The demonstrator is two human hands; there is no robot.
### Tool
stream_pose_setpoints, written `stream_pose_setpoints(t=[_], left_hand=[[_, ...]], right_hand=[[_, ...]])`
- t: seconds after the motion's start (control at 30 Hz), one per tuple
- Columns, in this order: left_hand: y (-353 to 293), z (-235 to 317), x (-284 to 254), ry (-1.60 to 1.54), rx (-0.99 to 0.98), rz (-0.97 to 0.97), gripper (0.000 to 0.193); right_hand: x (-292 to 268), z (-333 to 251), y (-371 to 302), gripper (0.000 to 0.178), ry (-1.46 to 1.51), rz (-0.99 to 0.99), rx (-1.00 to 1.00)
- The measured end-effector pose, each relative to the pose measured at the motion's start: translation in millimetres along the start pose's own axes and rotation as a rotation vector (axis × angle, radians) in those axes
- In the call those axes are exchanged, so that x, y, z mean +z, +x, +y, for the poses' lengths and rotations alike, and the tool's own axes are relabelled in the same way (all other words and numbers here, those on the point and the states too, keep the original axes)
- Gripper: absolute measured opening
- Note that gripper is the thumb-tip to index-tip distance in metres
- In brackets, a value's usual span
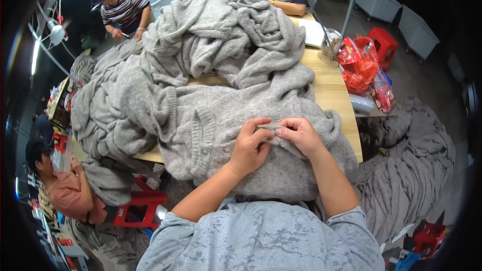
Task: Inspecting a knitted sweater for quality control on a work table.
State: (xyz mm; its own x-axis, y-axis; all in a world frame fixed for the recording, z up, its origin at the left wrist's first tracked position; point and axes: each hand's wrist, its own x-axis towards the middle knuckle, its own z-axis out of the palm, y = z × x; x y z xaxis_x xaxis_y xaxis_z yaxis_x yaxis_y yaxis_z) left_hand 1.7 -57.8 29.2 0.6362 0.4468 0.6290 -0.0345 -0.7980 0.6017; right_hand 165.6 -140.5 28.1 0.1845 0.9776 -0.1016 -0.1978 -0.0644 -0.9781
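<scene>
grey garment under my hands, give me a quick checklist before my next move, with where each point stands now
1. Right hand pinching the grey garment: ok.
2. Left hand gripping it firmly: cannot tell; it touches the knit, but its closure is partly hidden.
3. Garment lying flat: not ok; it is creased and bunched.
4. Garment fully on the wooden table: not ok; it hangs over the near edge.
5. Clear of the knitwear pile: not ok; the pile crowds its far side.
</scene>
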Motion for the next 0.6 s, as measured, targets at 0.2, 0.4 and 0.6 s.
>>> stream_pose_setpoints(t=[0.2, 0.4, 0.6], left_hand=[[-0.6, -8.9, -0.2, -0.245, -0.22, -0.057, 0.027], [0.2, -15.2, -7.0, -0.296, -0.418, -0.214, 0.027], [-5.7, -25.4, -5.0, -0.571, -0.506, -0.167, 0.019]], right_hand=[[-5.5, 5.4, 8.2, 0.009, 0.018, -0.036, -0.045], [1.3, -7.4, 2.3, 0.012, -0.307, -0.006, 0.04], [24.3, -15.4, -23.9, 0.014, -0.875, 0.121, -0.485]])
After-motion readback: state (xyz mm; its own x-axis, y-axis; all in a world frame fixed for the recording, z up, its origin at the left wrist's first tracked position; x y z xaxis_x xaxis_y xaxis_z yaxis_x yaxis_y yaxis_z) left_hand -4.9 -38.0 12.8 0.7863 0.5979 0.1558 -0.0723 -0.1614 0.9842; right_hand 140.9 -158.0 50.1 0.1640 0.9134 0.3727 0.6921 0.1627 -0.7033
